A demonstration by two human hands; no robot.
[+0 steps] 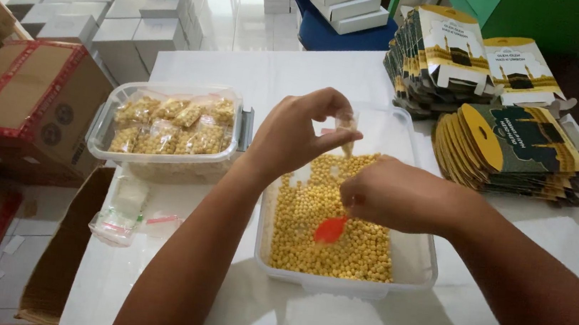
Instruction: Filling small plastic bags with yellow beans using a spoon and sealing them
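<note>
A clear plastic tub (416,265) in front of me holds a layer of small yellow round pieces (305,218). My left hand (292,138) pinches a small clear bag (345,129) by its top above the tub; a few yellow pieces show inside it. My right hand (397,195) hovers low over the pieces and grips an orange-red spoon (330,229), whose bowl rests on the yellow layer.
A second clear tub (161,160) at the left holds several filled small bags. Empty clear bags (123,209) lie in front of it. Stacks of flat printed cartons (513,147) sit at the right. Cardboard boxes (26,106) and white boxes (104,14) stand left and behind.
</note>
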